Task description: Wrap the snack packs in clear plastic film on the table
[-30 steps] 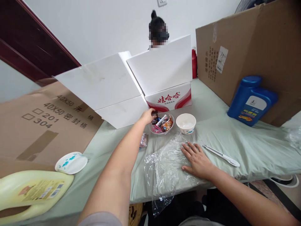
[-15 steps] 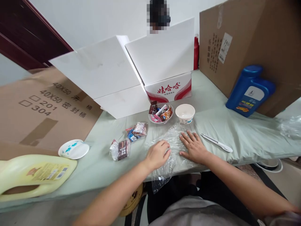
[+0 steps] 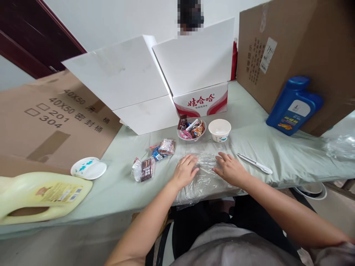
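Note:
A sheet of clear plastic film (image 3: 206, 162) lies crinkled on the green cloth in front of me and reaches the table's front edge. My left hand (image 3: 184, 170) rests on its left side, fingers stretched forward and thumb apart. On the right side, my right hand (image 3: 232, 170) presses down with its fingers spread. Just beyond the film stand a clear bowl of wrapped snacks (image 3: 192, 133) and a white paper bowl (image 3: 219, 130). Left of my left hand lie several packaged snacks (image 3: 163, 148), among them a brown cocoa packet (image 3: 146, 169). A white utility knife (image 3: 254, 163) lies right of my right hand.
A yellow jug (image 3: 44, 195) and a tipped paper bowl (image 3: 88, 168) lie at left by a cardboard box (image 3: 74, 125). White carton flaps (image 3: 194, 62) rise behind. At right are a blue bottle (image 3: 294, 107) and a large box (image 3: 266, 55). Behind the carton, a person's head shows.
The film now lies flatter, and its end that hung over the front edge has drawn back. My left hand has moved slightly forward with its fingers straighter. My right hand stays on the film.

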A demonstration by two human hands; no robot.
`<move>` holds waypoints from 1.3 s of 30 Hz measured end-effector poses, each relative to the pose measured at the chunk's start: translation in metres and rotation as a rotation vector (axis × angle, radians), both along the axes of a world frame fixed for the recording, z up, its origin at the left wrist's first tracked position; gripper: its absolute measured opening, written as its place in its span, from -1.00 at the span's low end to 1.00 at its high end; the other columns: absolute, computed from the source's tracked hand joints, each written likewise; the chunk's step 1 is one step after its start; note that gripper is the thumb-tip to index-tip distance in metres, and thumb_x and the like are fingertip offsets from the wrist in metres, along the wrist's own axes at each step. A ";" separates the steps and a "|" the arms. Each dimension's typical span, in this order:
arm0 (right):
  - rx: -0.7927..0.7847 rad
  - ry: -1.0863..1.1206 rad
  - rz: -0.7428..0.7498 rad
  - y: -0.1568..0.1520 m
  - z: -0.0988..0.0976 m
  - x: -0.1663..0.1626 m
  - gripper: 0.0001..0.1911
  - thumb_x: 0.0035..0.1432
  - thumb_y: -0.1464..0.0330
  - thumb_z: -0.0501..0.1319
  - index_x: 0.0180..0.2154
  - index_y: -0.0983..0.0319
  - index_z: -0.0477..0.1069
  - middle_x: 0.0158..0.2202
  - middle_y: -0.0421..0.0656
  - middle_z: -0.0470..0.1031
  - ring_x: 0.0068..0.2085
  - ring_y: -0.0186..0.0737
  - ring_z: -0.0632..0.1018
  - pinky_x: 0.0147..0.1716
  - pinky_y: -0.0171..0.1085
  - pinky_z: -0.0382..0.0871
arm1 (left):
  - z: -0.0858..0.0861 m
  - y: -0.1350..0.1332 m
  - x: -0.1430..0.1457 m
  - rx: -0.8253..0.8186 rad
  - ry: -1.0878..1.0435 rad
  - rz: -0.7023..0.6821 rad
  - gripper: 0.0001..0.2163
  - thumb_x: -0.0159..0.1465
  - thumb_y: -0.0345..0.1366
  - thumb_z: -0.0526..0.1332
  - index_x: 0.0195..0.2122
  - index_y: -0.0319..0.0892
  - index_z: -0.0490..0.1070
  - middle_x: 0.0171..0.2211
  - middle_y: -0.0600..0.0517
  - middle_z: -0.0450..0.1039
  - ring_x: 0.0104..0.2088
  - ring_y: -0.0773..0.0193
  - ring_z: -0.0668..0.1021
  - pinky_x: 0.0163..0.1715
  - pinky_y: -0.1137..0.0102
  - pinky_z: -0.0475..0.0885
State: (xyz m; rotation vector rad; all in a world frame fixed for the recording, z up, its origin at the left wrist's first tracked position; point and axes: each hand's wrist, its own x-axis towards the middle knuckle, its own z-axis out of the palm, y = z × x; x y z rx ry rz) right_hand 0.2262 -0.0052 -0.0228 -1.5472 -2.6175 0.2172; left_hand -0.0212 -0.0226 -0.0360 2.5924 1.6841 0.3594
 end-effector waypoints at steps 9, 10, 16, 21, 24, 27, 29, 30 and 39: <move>0.038 0.077 -0.002 -0.001 0.002 0.043 -0.27 0.14 -0.05 0.18 0.18 0.30 0.30 0.23 0.15 0.26 0.14 0.18 0.37 0.09 0.05 0.29 | -0.004 -0.004 -0.024 0.083 -0.148 0.076 -0.54 0.25 -0.05 0.20 0.13 -0.12 0.33 0.23 -0.18 0.21 0.29 -0.11 0.19 0.21 -0.08 0.17; 0.055 0.151 0.076 -0.005 0.005 0.052 -0.31 0.18 -0.04 0.15 0.17 0.28 0.30 0.23 0.13 0.26 0.15 0.14 0.36 0.11 0.04 0.27 | -0.001 -0.015 -0.030 0.137 -0.227 0.059 -0.63 0.29 -0.11 0.15 0.07 -0.13 0.36 0.16 -0.17 0.29 0.23 -0.03 0.28 0.19 -0.02 0.22; -0.045 0.287 0.486 -0.039 -0.011 0.089 -0.21 0.13 0.06 0.26 0.31 0.16 0.09 0.26 0.01 0.25 0.28 0.03 0.22 0.19 0.03 0.16 | 0.007 -0.093 -0.061 -0.064 -0.206 -0.169 -0.35 0.12 -0.07 0.35 0.20 -0.13 0.22 0.15 -0.16 0.32 0.20 -0.06 0.33 0.14 0.03 0.34; 0.019 0.320 0.420 -0.052 -0.034 0.082 -0.64 0.28 0.45 0.04 0.06 0.17 0.41 0.08 -0.04 0.47 0.17 -0.05 0.37 0.13 0.03 0.21 | -0.008 -0.123 -0.058 -0.069 -0.066 -0.145 -0.65 0.27 -0.41 0.16 0.07 -0.03 0.39 0.17 -0.06 0.36 0.27 0.01 0.27 0.20 -0.02 0.25; -0.020 0.452 0.381 -0.052 -0.023 0.077 -0.74 0.32 0.38 0.01 -0.12 0.20 0.46 -0.16 -0.05 0.55 0.00 -0.09 0.47 0.04 -0.02 0.29 | -0.004 -0.124 -0.054 -0.140 -0.340 -0.083 -0.77 0.34 -0.39 0.04 -0.13 -0.07 0.47 -0.07 -0.05 0.53 0.10 0.13 0.48 0.09 0.14 0.41; -0.133 0.539 0.374 -0.050 -0.004 0.077 -0.72 0.36 0.33 -0.04 -0.20 0.22 0.43 -0.29 -0.06 0.51 -0.20 -0.15 0.50 -0.14 -0.12 0.38 | 0.008 -0.118 -0.051 -0.264 -0.622 0.036 -0.77 0.37 -0.29 -0.02 -0.24 -0.11 0.44 -0.23 -0.08 0.55 -0.12 0.16 0.58 -0.09 0.23 0.51; -0.177 0.555 0.392 -0.047 0.005 0.077 -0.69 0.36 0.32 -0.08 -0.25 0.23 0.41 -0.34 -0.06 0.48 -0.26 -0.17 0.48 -0.23 -0.17 0.39 | 0.015 -0.107 -0.050 -0.260 -0.704 0.087 -0.76 0.36 -0.25 -0.03 -0.31 -0.13 0.40 -0.27 -0.09 0.54 -0.16 0.15 0.58 -0.11 0.23 0.51; -0.181 0.557 0.409 -0.044 0.008 0.075 -0.69 0.36 0.33 -0.08 -0.26 0.23 0.41 -0.34 -0.06 0.48 -0.25 -0.16 0.47 -0.23 -0.17 0.39 | 0.017 -0.100 -0.049 -0.233 -0.699 0.101 -0.78 0.35 -0.25 -0.02 -0.33 -0.14 0.38 -0.27 -0.09 0.54 -0.15 0.14 0.57 -0.10 0.23 0.50; -0.209 0.470 0.514 -0.016 -0.003 0.047 -0.86 0.15 0.45 0.13 -0.36 0.24 0.47 -0.13 -0.04 0.54 0.03 -0.11 0.45 0.05 -0.11 0.32 | -0.014 -0.052 -0.018 0.101 -0.180 0.152 -0.88 0.17 -0.46 0.06 -0.46 -0.14 0.33 -0.11 -0.12 0.48 -0.04 0.04 0.47 -0.01 0.12 0.41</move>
